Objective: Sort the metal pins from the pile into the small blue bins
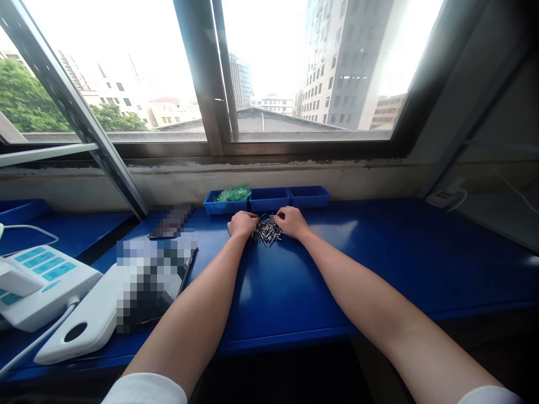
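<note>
White sleeves [145, 390] at the bottom corners, soft cloth ending above bare forearms stretched toward the middle of the frame. Left hand [243, 224] just left of centre, fingers half curled, tips at the near pile edge; impossible to tell whether gripping any piece. Right hand [292, 221] just right of centre, bent likewise, thumb and forefinger close together at the opposite edge; a hold on any piece also impossible to tell. Between both, at mid-frame, a loose heap of metal pins [268, 231], thin, shiny, straight, lying every which way. Just behind, three blue plastic boxes in a row: left box [226, 207] heaped with crinkled green plastic [233, 194], then middle box [269, 200] and right box [309, 196]. Beneath everything, a smooth, glossy blue table [379, 247]. At left, a white plastic power strip [50, 280] with turquoise panels, and a rounded white slab [90, 320] beside a pixelated patch. Across the top, a dark-framed window [217, 147] above a pale, rough wall [181, 182], with buildings and leafy trees outside.
</note>
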Demonstrator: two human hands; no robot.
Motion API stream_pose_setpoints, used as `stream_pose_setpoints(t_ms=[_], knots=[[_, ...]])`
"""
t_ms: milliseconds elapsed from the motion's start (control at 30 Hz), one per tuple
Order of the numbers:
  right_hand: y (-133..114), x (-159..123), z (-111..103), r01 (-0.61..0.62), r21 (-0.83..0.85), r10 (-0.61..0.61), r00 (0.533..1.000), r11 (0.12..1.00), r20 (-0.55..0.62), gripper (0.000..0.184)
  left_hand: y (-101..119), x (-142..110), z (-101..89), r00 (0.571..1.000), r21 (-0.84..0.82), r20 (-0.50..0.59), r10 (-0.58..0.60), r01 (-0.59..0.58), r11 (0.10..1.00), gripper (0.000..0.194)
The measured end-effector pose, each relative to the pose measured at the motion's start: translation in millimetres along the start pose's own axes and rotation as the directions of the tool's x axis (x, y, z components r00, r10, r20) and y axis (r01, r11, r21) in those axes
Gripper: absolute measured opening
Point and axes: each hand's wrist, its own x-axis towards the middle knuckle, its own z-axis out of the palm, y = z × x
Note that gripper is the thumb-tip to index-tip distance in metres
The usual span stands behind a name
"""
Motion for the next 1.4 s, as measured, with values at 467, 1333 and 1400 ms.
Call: stream_pose_setpoints(t_ms=[467, 1333, 1400], knots=[[4.1, 2.0, 4.7, 0.065, 0.013, -0.064, 0.998, 0.998, -0.029, 0.02, 0.7, 3.6, 7.0, 0.999, 0.121, 0.007, 0.053, -0.053, 0.991, 0.023], [2.1, 5.9, -1.8, 0.022, 0.543, 0.001, 0.999, 0.839, -0.043, 0.024, 16.0, -19.6, 0.9, 0.88, 0.023, -0.156, 0.448, -0.45, 0.893, 0.019], [1.6, 6.7, -4.7, -0.035, 0.639, 0.051, 0.999, 0.769, -0.006, 0.022, 15.5, -18.6, 1.7, 0.871, 0.016, -0.174, 0.459, -0.464, 0.886, 0.018]])
